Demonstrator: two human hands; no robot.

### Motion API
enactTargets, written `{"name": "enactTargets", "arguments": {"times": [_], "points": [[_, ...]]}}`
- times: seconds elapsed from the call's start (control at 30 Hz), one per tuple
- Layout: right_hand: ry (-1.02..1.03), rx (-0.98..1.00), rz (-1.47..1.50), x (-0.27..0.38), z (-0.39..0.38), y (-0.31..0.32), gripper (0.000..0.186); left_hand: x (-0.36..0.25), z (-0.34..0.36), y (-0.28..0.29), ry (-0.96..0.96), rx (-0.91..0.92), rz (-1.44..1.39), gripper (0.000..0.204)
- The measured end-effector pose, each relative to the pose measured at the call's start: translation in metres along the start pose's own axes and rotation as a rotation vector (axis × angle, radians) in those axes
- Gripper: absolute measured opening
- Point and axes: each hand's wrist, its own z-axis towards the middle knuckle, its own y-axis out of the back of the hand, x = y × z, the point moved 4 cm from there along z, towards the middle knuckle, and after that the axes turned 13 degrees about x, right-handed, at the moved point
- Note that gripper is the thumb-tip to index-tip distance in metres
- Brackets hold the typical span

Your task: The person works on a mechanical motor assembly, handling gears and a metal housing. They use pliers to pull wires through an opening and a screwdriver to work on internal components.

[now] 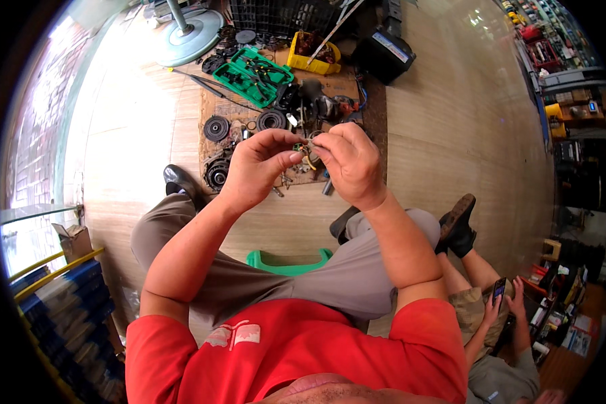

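My left hand (254,174) and my right hand (354,165) are raised close together over a work board (212,108) on the floor. Between their fingertips is a small part with yellow and green wires (308,154). Both hands pinch it between thumb and fingers, which cover much of it, so its exact kind does not show. Below the hands, dark round pulley-like parts (216,128) lie on the board, with a larger metal housing (217,173) at its left edge. A short metal cylinder (327,186) lies near my right wrist.
Beyond the hands lie an open green tool case (250,77), a yellow bin (321,66) of parts and a black battery (384,55). A round stand base (192,37) stands far left. At right sits another person holding a phone (498,291). Crowded shelves (579,108) line the right.
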Motion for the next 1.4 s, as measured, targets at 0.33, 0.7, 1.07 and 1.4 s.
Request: {"name": "enactTargets", "arguments": {"times": [0.33, 0.7, 1.07, 1.4], "points": [[-0.072, -0.013, 0.073, -0.006, -0.001, -0.001, 0.019, 0.001, 0.000, -0.005, 0.038, 0.091, -0.045, 0.021], [-0.132, 0.016, 0.099, -0.011, -0.004, -0.005, 0.014, 0.002, 0.006, 0.009, 0.026, 0.063, -0.574, 0.021], [-0.114, 0.006, 0.083, -0.009, -0.004, -0.007, 0.019, 0.000, 0.000, 0.016, 0.052, -0.097, -0.639, 0.023], [-0.112, -0.012, 0.115, -0.002, -0.013, -0.018, 0.047, 0.010, 0.003, 0.014, 0.118, -0.165, -0.368, 0.022]]}}
